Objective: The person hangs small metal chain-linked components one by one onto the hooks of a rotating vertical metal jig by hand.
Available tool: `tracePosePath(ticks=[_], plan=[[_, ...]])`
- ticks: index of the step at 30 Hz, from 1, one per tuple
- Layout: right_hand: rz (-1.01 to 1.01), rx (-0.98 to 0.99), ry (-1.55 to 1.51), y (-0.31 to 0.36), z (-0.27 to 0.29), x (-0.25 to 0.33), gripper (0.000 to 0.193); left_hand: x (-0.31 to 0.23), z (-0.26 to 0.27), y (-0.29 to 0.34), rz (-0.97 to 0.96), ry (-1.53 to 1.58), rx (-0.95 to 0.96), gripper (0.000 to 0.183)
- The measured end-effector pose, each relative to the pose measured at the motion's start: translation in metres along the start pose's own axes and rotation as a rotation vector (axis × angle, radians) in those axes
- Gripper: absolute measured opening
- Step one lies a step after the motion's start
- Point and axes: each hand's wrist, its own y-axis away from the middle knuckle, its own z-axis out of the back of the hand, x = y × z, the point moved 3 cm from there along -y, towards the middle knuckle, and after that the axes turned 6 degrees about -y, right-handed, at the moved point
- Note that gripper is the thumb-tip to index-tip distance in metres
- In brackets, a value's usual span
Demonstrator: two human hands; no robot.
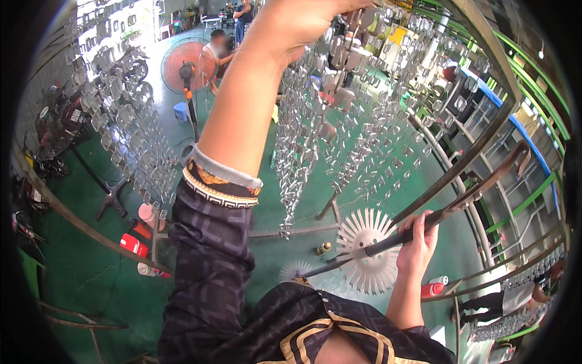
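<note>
My left arm stretches up across the middle of the view. My left hand (pixel 291 27) is at the top edge, beside hanging strands of small metal parts (pixel 348 57); its fingertips are partly cut off, so its grip cannot be made out. Lower right, my right hand (pixel 417 239) is closed around a long dark metal rod (pixel 445 215). The rod slants up to the right and ends in a flat, bent hook (pixel 518 159). On its lower part sits a round metal disc with many radial fins (pixel 368 252). A second, smaller finned disc (pixel 296 269) shows farther down the rod.
More strands of metal parts (pixel 130 103) hang at the left. A curved metal frame (pixel 79 224) surrounds me. Red bottles and containers (pixel 133 244) stand by the lower left bar. Beyond are a large fan (pixel 185 67) and a seated person (pixel 215 54); another person (pixel 494 306) stands far right.
</note>
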Motion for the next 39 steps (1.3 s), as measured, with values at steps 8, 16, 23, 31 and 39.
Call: tracePosePath(ticks=[8,16,23,31,39], plan=[[0.030,0.028,0.038,0.001,-0.012,0.007,0.016,0.018,0.000,0.087,0.157,-0.026,0.002,0.008],[0.042,0.004,0.067,0.002,-0.010,0.010,0.012,0.071,-0.039,0.205,0.488,-0.084,0.089,0.005],[0.019,0.009,0.060,0.005,-0.015,0.011,0.013,0.104,-0.070,0.287,0.522,-0.331,0.113,0.007],[0.001,0.035,0.021,0.003,-0.013,0.009,0.014,0.111,-0.096,0.313,0.558,-0.392,0.140,0.009],[-0.006,0.046,0.032,0.002,-0.011,0.005,0.015,0.115,-0.105,0.321,0.594,-0.384,0.129,0.010]])
